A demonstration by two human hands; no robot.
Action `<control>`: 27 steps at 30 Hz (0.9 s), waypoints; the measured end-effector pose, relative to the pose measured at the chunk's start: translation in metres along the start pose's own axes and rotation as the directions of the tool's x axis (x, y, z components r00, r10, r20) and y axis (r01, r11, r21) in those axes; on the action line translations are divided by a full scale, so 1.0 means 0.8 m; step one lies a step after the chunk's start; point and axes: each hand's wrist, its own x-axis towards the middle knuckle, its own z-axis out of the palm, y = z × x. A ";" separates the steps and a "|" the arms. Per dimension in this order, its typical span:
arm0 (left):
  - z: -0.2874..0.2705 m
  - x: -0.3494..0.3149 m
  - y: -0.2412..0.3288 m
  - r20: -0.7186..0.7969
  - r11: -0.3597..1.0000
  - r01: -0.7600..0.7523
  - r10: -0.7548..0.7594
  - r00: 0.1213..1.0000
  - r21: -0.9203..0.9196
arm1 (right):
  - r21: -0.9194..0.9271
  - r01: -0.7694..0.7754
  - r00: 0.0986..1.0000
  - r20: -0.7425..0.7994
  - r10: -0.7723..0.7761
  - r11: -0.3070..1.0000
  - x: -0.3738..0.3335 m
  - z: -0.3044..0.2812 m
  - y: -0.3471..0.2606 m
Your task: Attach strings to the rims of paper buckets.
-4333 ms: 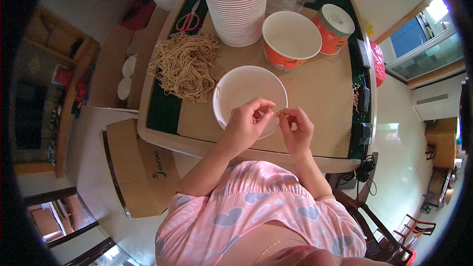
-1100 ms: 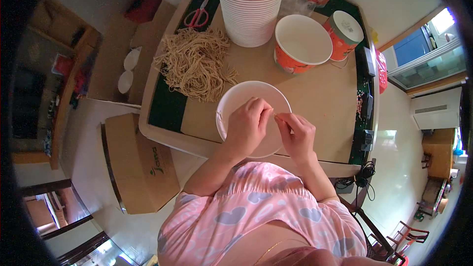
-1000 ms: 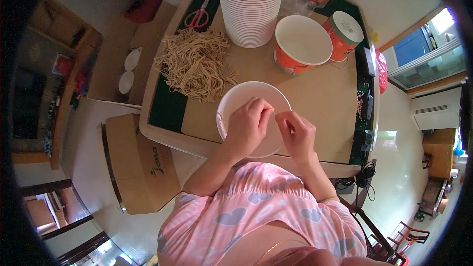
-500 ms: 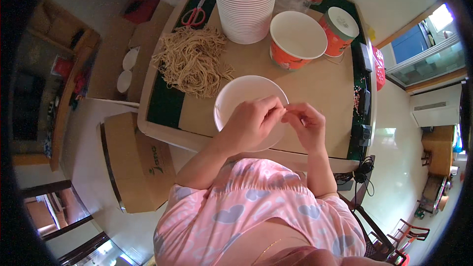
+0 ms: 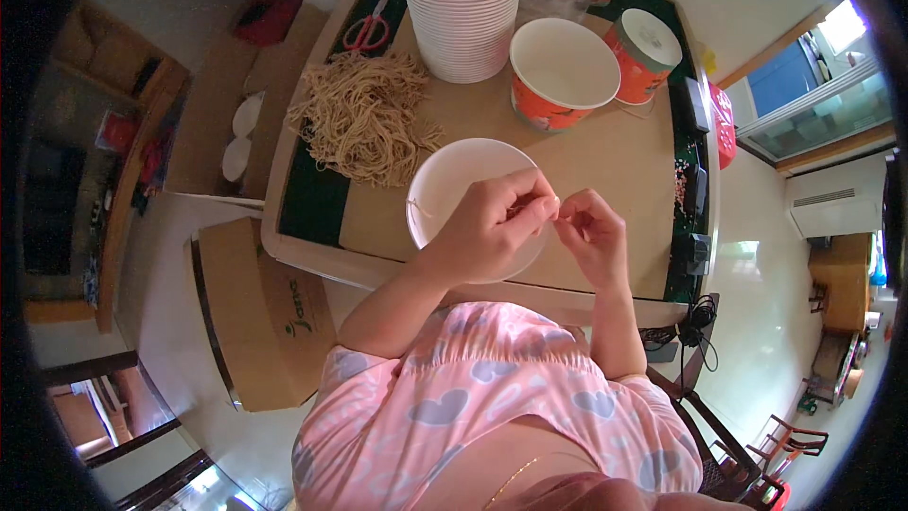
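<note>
over the white paper bowl [image 5: 452,191] at the table's near edge, left hand [image 5: 492,227] and right hand [image 5: 594,235] meet fingertip to fingertip, pinched narrow on a thin tan string too fine to trace, its pile [image 5: 364,118] within reach.

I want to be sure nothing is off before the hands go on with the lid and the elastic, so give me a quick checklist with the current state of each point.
1. Left hand and right hand meet fingertip to fingertip over the white lid: ok.
2. Thin elastic pinched between the fingers: cannot tell, too fine to make out.
3. White lid lies flat on the table, near the front edge: ok.
4. Pile of tan elastics lies beside the lid, on the left hand's side: ok.
5. Open orange cup stands upright behind the lid: ok.
6. Scissors lie apart from both hands: ok.
</note>
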 end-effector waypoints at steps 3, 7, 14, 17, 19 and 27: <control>-0.004 0.000 0.008 -0.008 0.991 -0.074 0.074 0.997 -0.115 | -0.031 -0.047 0.999 -0.015 0.047 0.998 -0.002 -0.005 0.011; 0.002 -0.004 0.005 0.003 0.987 -0.043 0.044 0.999 -0.155 | 0.021 -0.111 0.992 0.056 0.110 0.994 -0.002 -0.012 0.018; 0.014 0.005 0.007 0.015 0.981 -0.057 0.060 0.998 -0.187 | -0.137 0.140 0.988 0.082 -0.130 0.981 0.006 -0.014 -0.011; 0.016 0.008 0.005 -0.012 0.980 -0.090 0.090 0.996 -0.175 | -0.286 0.160 0.987 0.078 -0.143 0.945 0.006 0.007 0.005; 0.011 0.013 0.003 -0.064 0.969 -0.112 0.100 0.993 -0.219 | -0.240 0.017 1.000 0.028 -0.011 0.970 -0.001 0.018 -0.002; -0.012 0.029 -0.017 -0.223 0.830 -0.086 -0.047 0.974 -0.551 | -0.401 -0.050 0.996 -0.091 0.014 0.915 -0.008 0.021 -0.016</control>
